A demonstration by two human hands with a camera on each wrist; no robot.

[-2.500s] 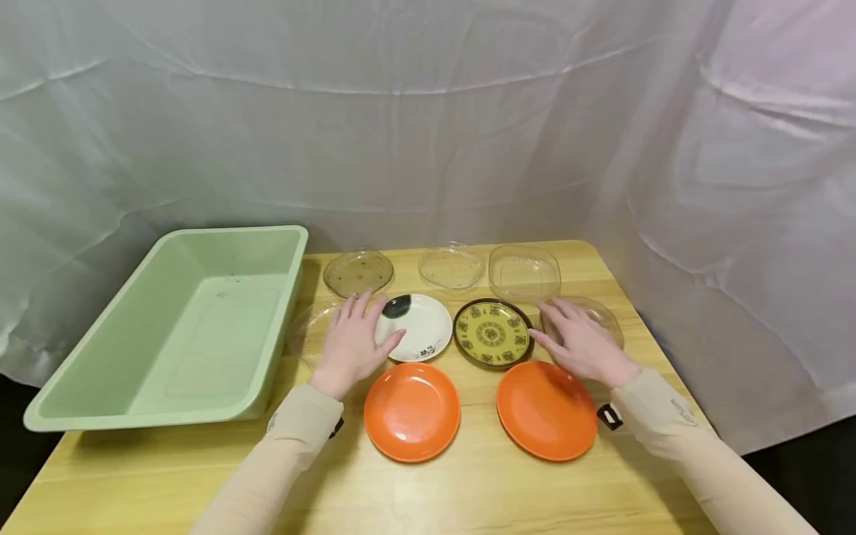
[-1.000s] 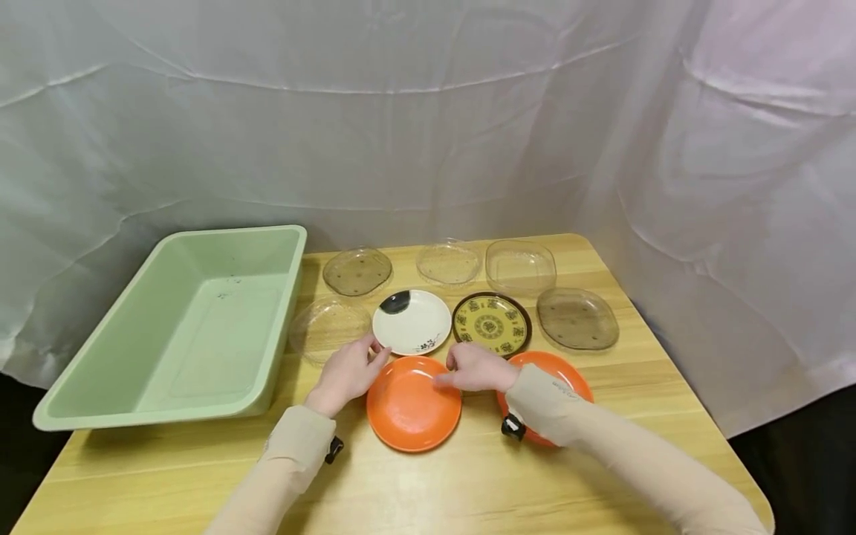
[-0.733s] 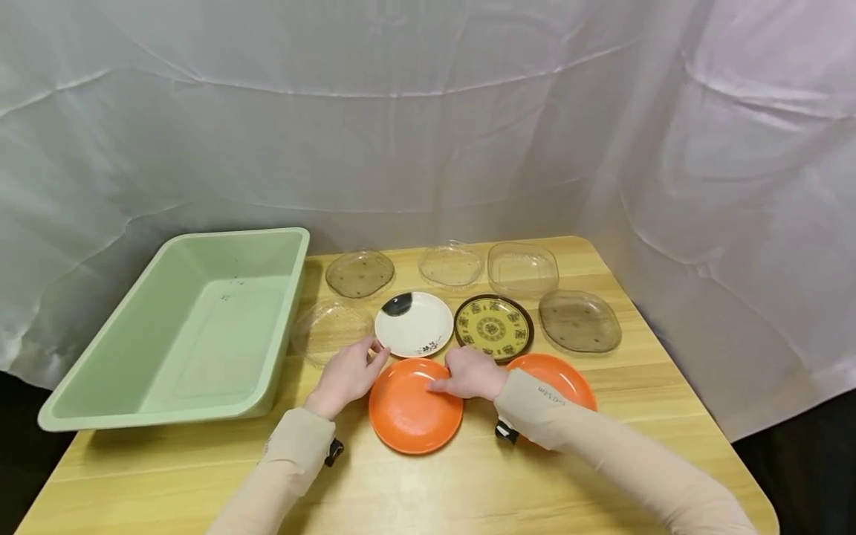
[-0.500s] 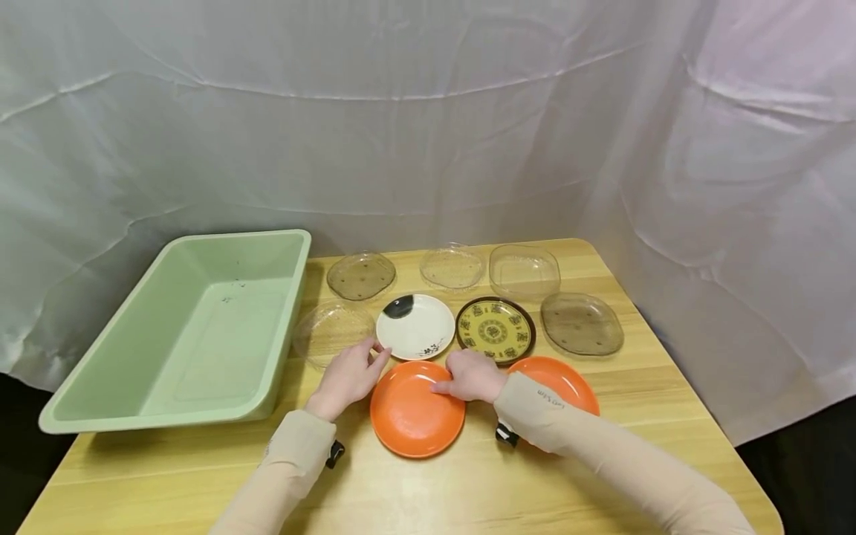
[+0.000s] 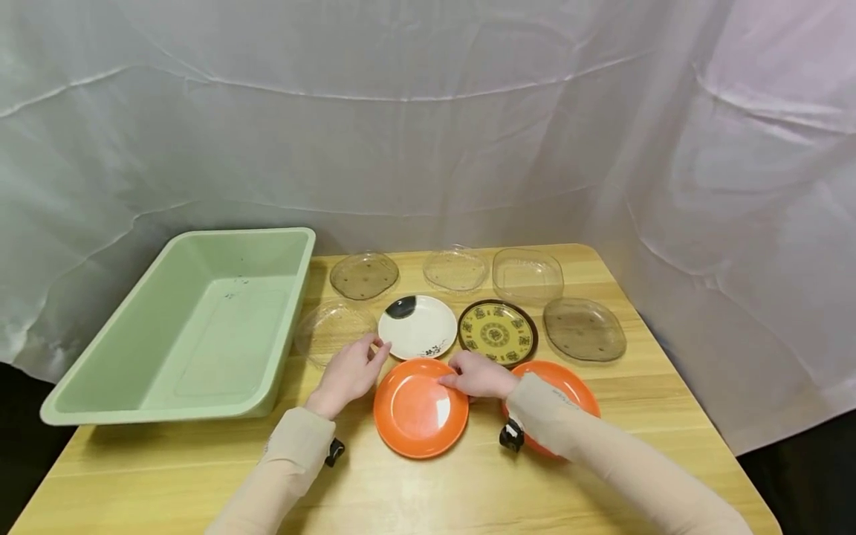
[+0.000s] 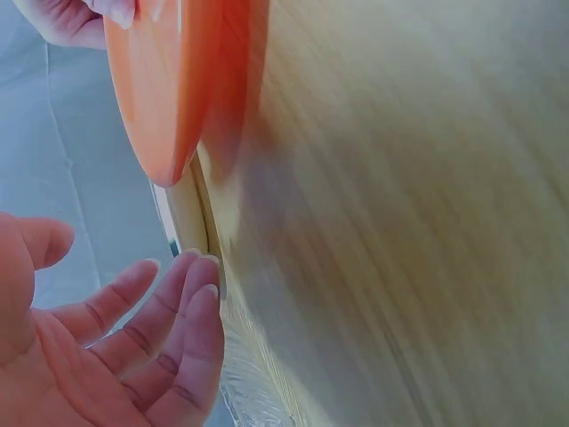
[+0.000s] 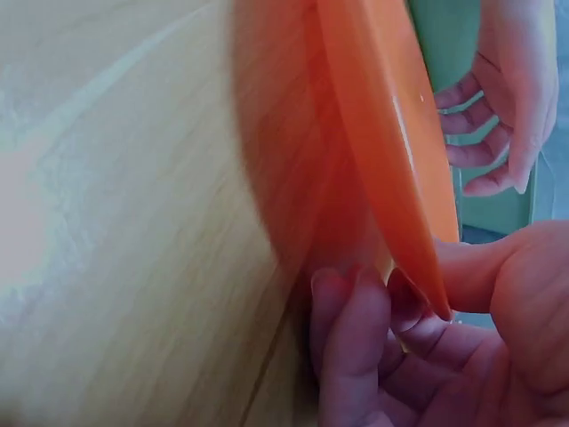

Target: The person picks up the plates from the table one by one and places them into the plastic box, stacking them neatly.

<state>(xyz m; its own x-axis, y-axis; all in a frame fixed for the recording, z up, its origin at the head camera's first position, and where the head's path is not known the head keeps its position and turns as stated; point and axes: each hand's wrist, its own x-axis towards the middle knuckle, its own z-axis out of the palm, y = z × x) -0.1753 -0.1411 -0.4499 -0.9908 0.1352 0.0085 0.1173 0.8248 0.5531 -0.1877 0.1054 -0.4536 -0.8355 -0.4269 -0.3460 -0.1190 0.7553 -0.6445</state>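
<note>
In the head view my right hand (image 5: 479, 375) pinches the right rim of the left orange plate (image 5: 420, 416), thumb on top and fingers beneath. The right wrist view shows that the orange plate (image 7: 391, 116) is tilted, with its rim raised off the wood. My left hand (image 5: 348, 375) is beside the plate's left, fingers relaxed and apart from the plate in the left wrist view. Close to its fingertips lie a white plate (image 5: 421, 331) with a black patch and a clear glass plate (image 5: 324, 327). A second orange plate (image 5: 562, 383) lies partly hidden under my right forearm.
A large green basin (image 5: 221, 334) stands at the left of the wooden table (image 5: 414, 498). A yellow patterned plate (image 5: 496, 334) with a dark rim, a smoky glass plate (image 5: 584, 331) and several more glass plates stand further back, before a grey cloth (image 5: 401, 148).
My right hand has come left from the smoky glass plate to the left orange plate and taken its rim. The left hand has drawn back slightly. The plate's shine has shifted as it tilts.
</note>
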